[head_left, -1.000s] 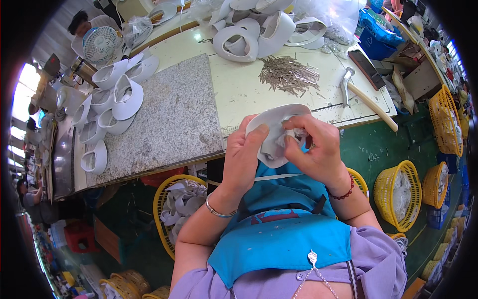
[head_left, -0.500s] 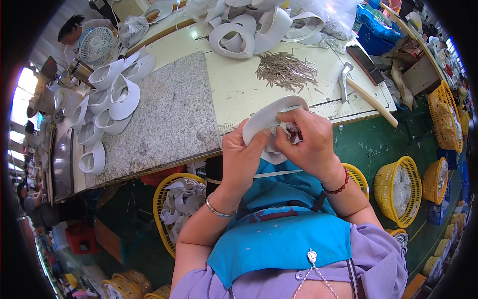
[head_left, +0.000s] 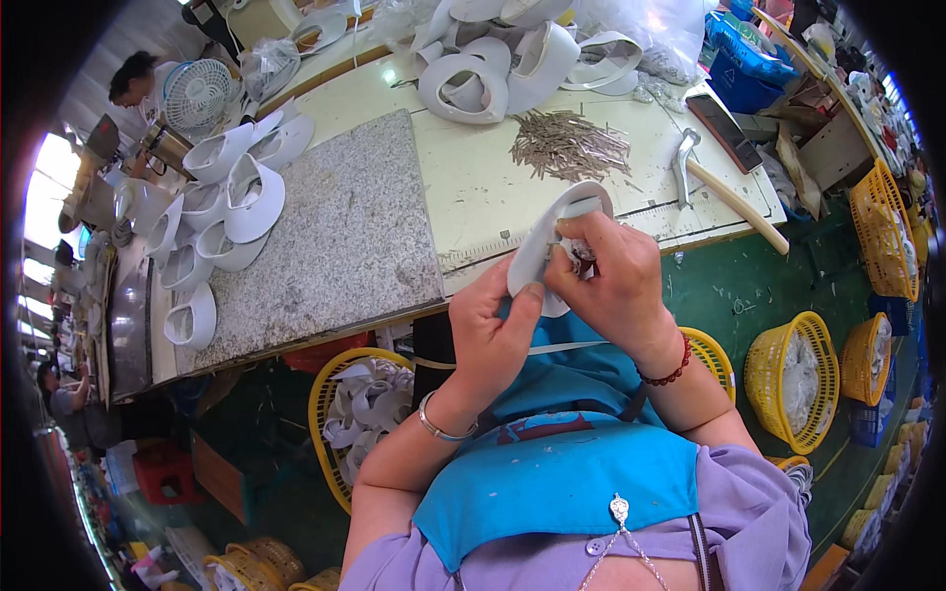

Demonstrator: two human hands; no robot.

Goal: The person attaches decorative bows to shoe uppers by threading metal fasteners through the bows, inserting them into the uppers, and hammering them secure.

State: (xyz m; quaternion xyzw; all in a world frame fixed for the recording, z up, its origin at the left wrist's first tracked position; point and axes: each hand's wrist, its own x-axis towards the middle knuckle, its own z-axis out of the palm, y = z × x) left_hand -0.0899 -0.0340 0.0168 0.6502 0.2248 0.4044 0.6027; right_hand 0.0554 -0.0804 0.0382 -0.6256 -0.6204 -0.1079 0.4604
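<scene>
In front of my chest, a white shoe upper point(head_left: 535, 258) is held up on edge between my two hands. My left hand point(head_left: 493, 320) is closed on its outer side, thumb pressed against the lower part. At its opening, my right hand point(head_left: 613, 271) pinches the edge with thumb and bent forefinger. Something greyish and dark shows between those fingers, too small to make out. Beyond the hands, a heap of short, thin grey-brown strips point(head_left: 570, 144) lies on the table point(head_left: 473, 212). A hammer point(head_left: 729, 187) with a pale wooden handle rests to its right.
A speckled stone slab point(head_left: 325, 217) covers the table's left part, with several white uppers point(head_left: 254, 195) along its left edge. More uppers point(head_left: 463, 87) pile up at the back. A phone point(head_left: 724, 130) lies at the right. Yellow baskets point(head_left: 791, 379) stand on the floor.
The upper has turned more edge-on and its lower end has shifted right. My left hand has slid right and slightly down along it. My right hand keeps its pinch.
</scene>
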